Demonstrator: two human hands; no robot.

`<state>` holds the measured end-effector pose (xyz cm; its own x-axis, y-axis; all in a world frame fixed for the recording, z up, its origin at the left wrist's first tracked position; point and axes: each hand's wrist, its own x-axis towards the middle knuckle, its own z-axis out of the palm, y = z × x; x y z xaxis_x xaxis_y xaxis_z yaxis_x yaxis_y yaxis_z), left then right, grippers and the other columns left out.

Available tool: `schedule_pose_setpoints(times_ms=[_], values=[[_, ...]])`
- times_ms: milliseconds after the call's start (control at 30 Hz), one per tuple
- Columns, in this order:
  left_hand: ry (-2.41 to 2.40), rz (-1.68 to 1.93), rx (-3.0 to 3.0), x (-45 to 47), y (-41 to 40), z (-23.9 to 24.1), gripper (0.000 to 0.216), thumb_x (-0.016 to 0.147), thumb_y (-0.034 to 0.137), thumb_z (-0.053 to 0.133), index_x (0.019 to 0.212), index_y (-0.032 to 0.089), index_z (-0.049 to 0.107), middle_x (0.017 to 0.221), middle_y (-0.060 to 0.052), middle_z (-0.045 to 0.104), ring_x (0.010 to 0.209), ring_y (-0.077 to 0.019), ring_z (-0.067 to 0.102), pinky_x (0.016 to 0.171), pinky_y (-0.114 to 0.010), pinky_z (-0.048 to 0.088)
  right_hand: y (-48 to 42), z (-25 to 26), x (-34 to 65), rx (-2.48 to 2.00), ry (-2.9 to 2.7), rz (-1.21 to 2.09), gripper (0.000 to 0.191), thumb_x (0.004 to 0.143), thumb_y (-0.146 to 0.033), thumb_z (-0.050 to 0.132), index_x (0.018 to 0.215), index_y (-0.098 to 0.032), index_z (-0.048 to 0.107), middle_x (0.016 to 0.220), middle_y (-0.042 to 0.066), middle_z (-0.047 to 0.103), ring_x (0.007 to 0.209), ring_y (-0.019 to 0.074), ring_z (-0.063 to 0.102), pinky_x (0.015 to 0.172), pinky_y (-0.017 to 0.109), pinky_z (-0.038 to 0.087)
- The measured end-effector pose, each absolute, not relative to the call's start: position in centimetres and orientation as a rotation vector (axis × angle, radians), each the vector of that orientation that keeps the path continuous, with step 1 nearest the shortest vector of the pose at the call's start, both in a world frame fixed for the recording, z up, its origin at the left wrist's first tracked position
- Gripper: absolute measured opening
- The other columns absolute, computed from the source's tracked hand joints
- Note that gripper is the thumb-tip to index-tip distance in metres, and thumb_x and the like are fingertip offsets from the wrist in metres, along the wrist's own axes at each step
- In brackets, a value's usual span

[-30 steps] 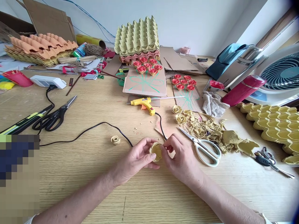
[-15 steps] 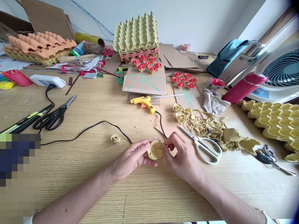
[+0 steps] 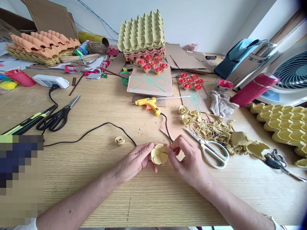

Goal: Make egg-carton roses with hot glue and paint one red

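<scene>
Both hands hold a yellow egg-carton paper flower [image 3: 159, 154] just above the wooden table [image 3: 96, 179]. My left hand [image 3: 134, 161] cups it from the left, fingers wrapped round its base. My right hand [image 3: 188, 161] pinches a petal on its right edge between thumb and forefinger. The flower's cut petals face up towards me. A small rolled yellow bud [image 3: 119, 140] lies on the table to the left of the hands.
White-handled scissors [image 3: 211, 151] lie right of my hands beside yellow carton scraps [image 3: 225, 135]. A yellow glue gun [image 3: 148, 103] and its black cord sit behind. Black scissors [image 3: 57, 116] lie left. Red paper roses [image 3: 152, 65], stacked egg trays [image 3: 141, 33], a red flask [image 3: 254, 89] and a fan [image 3: 287, 75] stand behind.
The flower has been turned so its open petals face up, and the petals have been spread wider. Both hands stayed in place.
</scene>
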<state>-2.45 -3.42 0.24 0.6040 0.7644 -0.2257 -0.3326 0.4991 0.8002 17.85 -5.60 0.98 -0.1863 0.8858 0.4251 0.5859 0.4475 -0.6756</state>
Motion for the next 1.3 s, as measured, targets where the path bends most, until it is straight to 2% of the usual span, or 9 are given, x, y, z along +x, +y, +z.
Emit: schedule_pose_setpoints(times_ms=[200, 400, 700, 800, 933, 1000, 1067, 1167, 1300], values=[[0.613, 0.692, 0.768, -2.6, -3.4, 0.3, 0.042, 0.096, 0.053, 0.071, 0.122, 0.021, 0.079, 0.105, -0.011, 0.078, 0.090, -0.0230, 0.078, 0.065, -0.026, 0.065, -5.6, 1.0, 17.8, -1.211, -1.869, 0.459, 0.019, 0.095, -0.011, 0.061, 0.083, -0.023, 0.051, 0.076, -0.002, 0.056, 0.064, 0.0127, 0.055, 0.058, 0.024, 0.045], [0.721, 0.704, 0.920, -2.4, -3.4, 0.2, 0.049, 0.096, 0.059, 0.068, 0.121, 0.017, 0.077, 0.099, -0.009, 0.076, 0.082, -0.0212, 0.077, 0.053, -0.020, 0.060, -5.6, 0.8, 17.8, -1.185, -1.934, 0.490, 0.015, 0.096, -0.013, 0.059, 0.085, -0.021, 0.056, 0.078, 0.000, 0.057, 0.068, 0.0142, 0.056, 0.061, 0.026, 0.046], [0.767, 0.627, 1.073, -2.7, -3.5, 0.4, 0.062, 0.098, 0.065, 0.059, 0.123, 0.012, 0.076, 0.077, -0.007, 0.071, 0.068, -0.0167, 0.070, 0.048, -0.018, 0.054, -5.7, 0.4, 17.8, -1.172, -2.026, 0.408, 0.015, 0.099, -0.013, 0.057, 0.086, -0.022, 0.054, 0.078, 0.001, 0.057, 0.068, 0.0162, 0.056, 0.061, 0.028, 0.044], [0.749, 0.636, 1.052, -2.8, -3.4, 0.4, 0.061, 0.097, 0.066, 0.059, 0.120, 0.012, 0.076, 0.082, -0.007, 0.070, 0.075, -0.0191, 0.072, 0.048, -0.018, 0.053, -5.6, 0.4, 17.8, -1.179, -2.040, 0.381, 0.015, 0.098, -0.013, 0.057, 0.086, -0.022, 0.054, 0.078, 0.001, 0.058, 0.068, 0.0163, 0.057, 0.062, 0.028, 0.044], [0.716, 0.638, 1.048, -2.9, -3.2, 0.4, 0.065, 0.096, 0.070, 0.059, 0.127, 0.015, 0.071, 0.096, -0.009, 0.070, 0.079, -0.0195, 0.073, 0.049, -0.019, 0.052, -5.5, 0.4, 17.9, -1.197, -2.043, 0.352, 0.015, 0.097, -0.013, 0.057, 0.086, -0.022, 0.053, 0.079, 0.001, 0.057, 0.067, 0.0156, 0.058, 0.060, 0.027, 0.043], [0.715, 0.625, 1.084, -3.0, -3.2, 0.5, 0.066, 0.096, 0.070, 0.057, 0.128, 0.014, 0.070, 0.096, -0.009, 0.068, 0.081, -0.0204, 0.072, 0.049, -0.019, 0.053, -5.5, 0.4, 17.8, -1.207, -2.042, 0.338, 0.015, 0.098, -0.014, 0.057, 0.085, -0.021, 0.053, 0.079, 0.001, 0.057, 0.066, 0.0153, 0.057, 0.059, 0.027, 0.043], [0.723, 0.605, 1.142, -3.0, -3.2, 0.7, 0.065, 0.098, 0.069, 0.053, 0.129, 0.013, 0.069, 0.092, -0.008, 0.067, 0.081, -0.0211, 0.070, 0.049, -0.021, 0.053, -5.4, 0.3, 17.8, -1.215, -2.051, 0.318, 0.015, 0.098, -0.014, 0.056, 0.085, -0.021, 0.053, 0.079, 0.001, 0.057, 0.065, 0.0152, 0.057, 0.059, 0.027, 0.043], [0.789, 0.563, 1.262, -3.0, -3.3, 1.1, 0.059, 0.102, 0.062, 0.048, 0.131, 0.014, 0.067, 0.095, -0.007, 0.067, 0.069, -0.0154, 0.065, 0.051, -0.023, 0.052, -5.5, 0.3, 17.6, -1.220, -2.063, 0.272, 0.016, 0.098, -0.014, 0.056, 0.084, -0.021, 0.053, 0.078, 0.001, 0.056, 0.064, 0.0151, 0.056, 0.058, 0.027, 0.041], [0.973, 0.559, 1.428, -2.5, -3.5, 1.3, 0.039, 0.093, 0.036, 0.063, 0.126, 0.017, 0.070, 0.081, 0.000, 0.063, 0.055, -0.0091, 0.051, 0.049, -0.020, 0.044, -5.7, 0.5, 17.6, -1.197, -2.073, 0.284, 0.012, 0.098, -0.015, 0.057, 0.088, -0.020, 0.055, 0.079, 0.001, 0.057, 0.066, 0.0153, 0.057, 0.060, 0.027, 0.043]])
